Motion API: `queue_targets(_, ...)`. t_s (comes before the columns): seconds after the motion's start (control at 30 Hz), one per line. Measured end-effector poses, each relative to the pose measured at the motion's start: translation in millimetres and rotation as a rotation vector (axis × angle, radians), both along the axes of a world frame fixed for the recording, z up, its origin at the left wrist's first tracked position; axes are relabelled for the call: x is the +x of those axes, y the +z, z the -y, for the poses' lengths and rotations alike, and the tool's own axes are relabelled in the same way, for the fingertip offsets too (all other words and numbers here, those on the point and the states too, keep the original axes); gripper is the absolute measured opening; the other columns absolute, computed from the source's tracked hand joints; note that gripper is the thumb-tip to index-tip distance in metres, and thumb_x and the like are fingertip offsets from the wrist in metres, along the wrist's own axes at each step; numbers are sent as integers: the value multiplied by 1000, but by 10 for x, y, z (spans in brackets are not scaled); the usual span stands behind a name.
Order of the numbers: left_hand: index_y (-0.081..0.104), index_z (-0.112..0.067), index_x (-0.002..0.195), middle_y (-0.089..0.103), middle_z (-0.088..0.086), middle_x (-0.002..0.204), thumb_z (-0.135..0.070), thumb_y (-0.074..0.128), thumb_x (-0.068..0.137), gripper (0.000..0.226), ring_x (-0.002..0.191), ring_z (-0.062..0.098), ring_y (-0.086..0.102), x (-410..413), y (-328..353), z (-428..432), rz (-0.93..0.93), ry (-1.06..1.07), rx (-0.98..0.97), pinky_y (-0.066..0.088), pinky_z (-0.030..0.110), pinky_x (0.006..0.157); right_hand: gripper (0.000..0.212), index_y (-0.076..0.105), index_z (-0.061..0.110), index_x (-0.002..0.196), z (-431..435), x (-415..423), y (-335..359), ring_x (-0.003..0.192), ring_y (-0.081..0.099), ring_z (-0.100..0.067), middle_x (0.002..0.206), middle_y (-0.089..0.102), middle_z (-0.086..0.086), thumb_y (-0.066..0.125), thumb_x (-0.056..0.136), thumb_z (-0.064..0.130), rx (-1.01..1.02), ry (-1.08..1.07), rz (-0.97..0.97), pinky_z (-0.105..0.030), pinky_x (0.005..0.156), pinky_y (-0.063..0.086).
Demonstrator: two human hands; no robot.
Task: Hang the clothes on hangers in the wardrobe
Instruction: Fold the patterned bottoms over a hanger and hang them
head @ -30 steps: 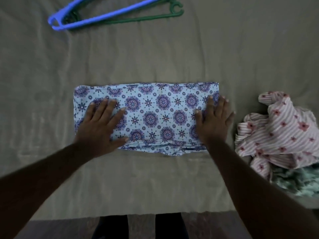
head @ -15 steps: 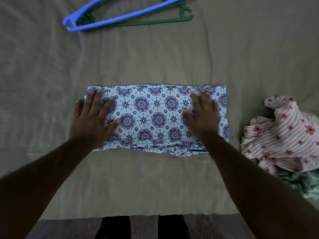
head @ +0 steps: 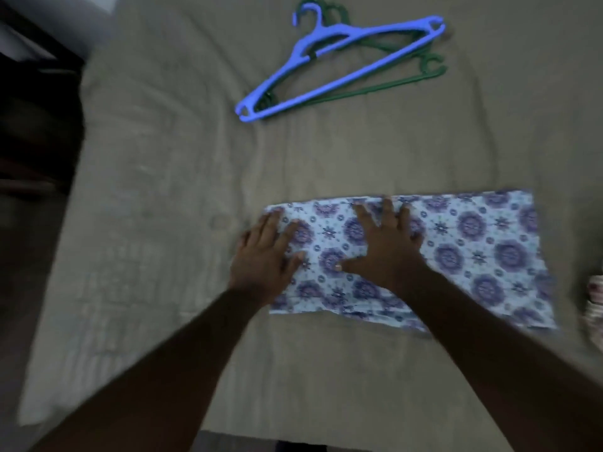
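Tan bed cover (head: 163, 190): fills most of the frame.
Folded blue mandala-print garment (head: 473, 256): flat on the cover, centre right.
Blue hanger (head: 339, 70): upper centre, lying over green hangers (head: 375, 89).
Left hand (head: 264, 262): fingers straight, palm flat on the garment's left end.
Right hand (head: 385, 252): fingers spread, pressing the garment just beside it.
Pink striped cloth (head: 595, 301): a sliver at the right edge.

Dim indoor light, with motion blur toward the margins. A bed (head: 156, 207) covered by a wrinkled olive-grey sheet (head: 326, 151) fills most of the frame. Dark furniture (head: 36, 119), indistinct, occupies the upper left beside the bed's edge. Dull brown floor (head: 13, 321) runs down the left margin.
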State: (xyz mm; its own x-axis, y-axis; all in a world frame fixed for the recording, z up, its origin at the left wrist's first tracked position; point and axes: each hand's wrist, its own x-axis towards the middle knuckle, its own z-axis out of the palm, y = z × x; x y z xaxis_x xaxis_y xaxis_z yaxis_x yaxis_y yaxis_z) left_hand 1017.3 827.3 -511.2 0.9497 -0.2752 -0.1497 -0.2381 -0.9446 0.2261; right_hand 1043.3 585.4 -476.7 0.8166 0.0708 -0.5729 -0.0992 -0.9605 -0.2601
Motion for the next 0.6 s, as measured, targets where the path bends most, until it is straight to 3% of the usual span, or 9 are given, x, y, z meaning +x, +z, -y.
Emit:
queue_targets(0.1, 51, -25, 140, 45, 10, 148, -55, 42, 93, 56, 130, 31, 47, 188, 109, -122, 1, -65, 30, 46, 43, 95, 134, -13, 38, 155, -197, 144, -7, 145, -18, -52, 161, -23, -16, 77, 61, 73, -42, -64, -96, -81, 103, 13)
queue_targets(0.2, 45, -20, 142, 37, 11, 152, -55, 44, 95, 59, 135, 29, 39, 471, 281, -171, -83, -116, 114, 36, 44, 106, 142, -20, 35, 153, -292, 222, -15, 140, -17, -60, 158, -26, -24, 80, 58, 70, -84, -27, -136, -85, 99, 10)
queue_targets(0.33, 67, -9, 109, 49, 23, 140, -33, 73, 78, 40, 125, 38, 50, 1040, 381, -217, 59, -166, 159, 45, 47, 92, 145, -22, 35, 152, -341, 220, -44, 139, -16, -61, 157, -27, -26, 82, 57, 67, -116, -28, -115, -84, 98, 12)
queue_targets(0.43, 70, -10, 96, 48, 25, 141, -23, 76, 67, 33, 125, 40, 50, 1494, 435, -173, 103, -151, 297, 47, 46, 88, 143, -22, 34, 152, -357, 195, -67, 139, -17, -61, 156, -27, -27, 82, 59, 66, -129, -38, -107, -84, 98, 14)
queue_targets(0.53, 64, -12, 113, 26, 20, 155, -19, 63, 83, 31, 142, 37, 26, 1840, 504, -45, 89, -140, 399, 32, 49, 106, 143, -22, 34, 152, -363, 209, -99, 140, -18, -60, 156, -30, -27, 83, 60, 64, -146, -50, -118, -83, 99, 14)
queue_targets(0.6, 60, -14, 122, 22, 17, 156, -19, 57, 87, 35, 145, 35, 17, 2007, 524, -7, 70, -108, 456, 25, 50, 111, 143, -23, 33, 152, -373, 218, -115, 140, -18, -61, 155, -30, -27, 83, 60, 64, -139, -56, -119, -83, 99, 14)
